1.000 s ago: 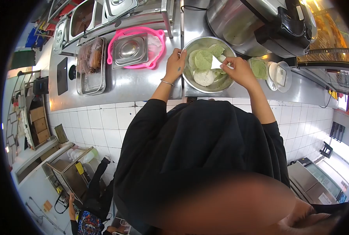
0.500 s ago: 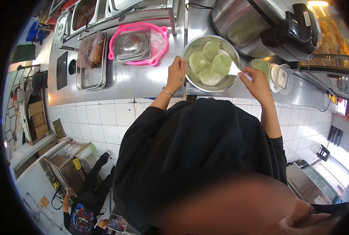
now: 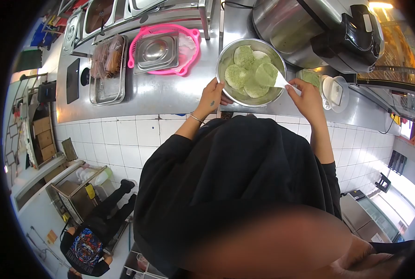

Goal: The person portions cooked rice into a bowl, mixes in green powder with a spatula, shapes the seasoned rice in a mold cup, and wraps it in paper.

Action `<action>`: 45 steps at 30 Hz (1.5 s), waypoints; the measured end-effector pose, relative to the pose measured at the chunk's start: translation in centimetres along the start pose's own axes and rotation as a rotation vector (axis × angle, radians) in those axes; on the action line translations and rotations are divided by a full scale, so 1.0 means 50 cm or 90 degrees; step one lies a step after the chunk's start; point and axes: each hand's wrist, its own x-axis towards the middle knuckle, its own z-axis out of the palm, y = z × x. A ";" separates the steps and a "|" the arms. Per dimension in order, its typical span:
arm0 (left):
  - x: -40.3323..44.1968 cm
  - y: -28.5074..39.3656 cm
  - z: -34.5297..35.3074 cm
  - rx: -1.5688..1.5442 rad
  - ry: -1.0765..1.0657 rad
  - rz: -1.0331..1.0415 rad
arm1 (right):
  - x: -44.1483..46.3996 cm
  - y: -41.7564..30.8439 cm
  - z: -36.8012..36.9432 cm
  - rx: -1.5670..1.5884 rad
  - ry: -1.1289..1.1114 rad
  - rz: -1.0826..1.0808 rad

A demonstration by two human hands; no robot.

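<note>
A round metal bowl [image 3: 224, 91] holds several pale round pieces [image 3: 236, 76] dusted with green powder. My left hand [image 3: 211, 97] grips the bowl by its lower left rim. In my right hand [image 3: 304, 95] is the handle of a white spoon [image 3: 280, 81], whose head, coated in green powder, lies over the pieces at the bowl's right side. Just right of the bowl, partly behind my right hand, stands a clear container of green powder [image 3: 311, 76].
A pink basket [image 3: 187, 68] with a metal lid [image 3: 155, 52] and a wire tray of bagged items [image 3: 107, 63] stand left. A large steel pot [image 3: 282, 30] is behind the bowl, a white scale [image 3: 327, 93] right. Another person [image 3: 89, 239] is at lower left.
The spoon has swung from the bowl's middle to its right side. The pieces have shifted and carry more green powder. My left hand has slid lower on the rim; the other person has turned.
</note>
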 end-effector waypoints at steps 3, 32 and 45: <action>-0.001 -0.008 0.003 -0.005 0.005 -0.016 | 0.000 0.032 0.001 0.019 0.034 -0.042; -0.003 -0.005 -0.007 0.051 -0.006 0.032 | 0.073 0.017 0.034 0.174 0.097 0.000; 0.000 -0.018 -0.017 0.153 0.023 0.100 | 0.062 0.084 0.050 0.428 0.004 0.139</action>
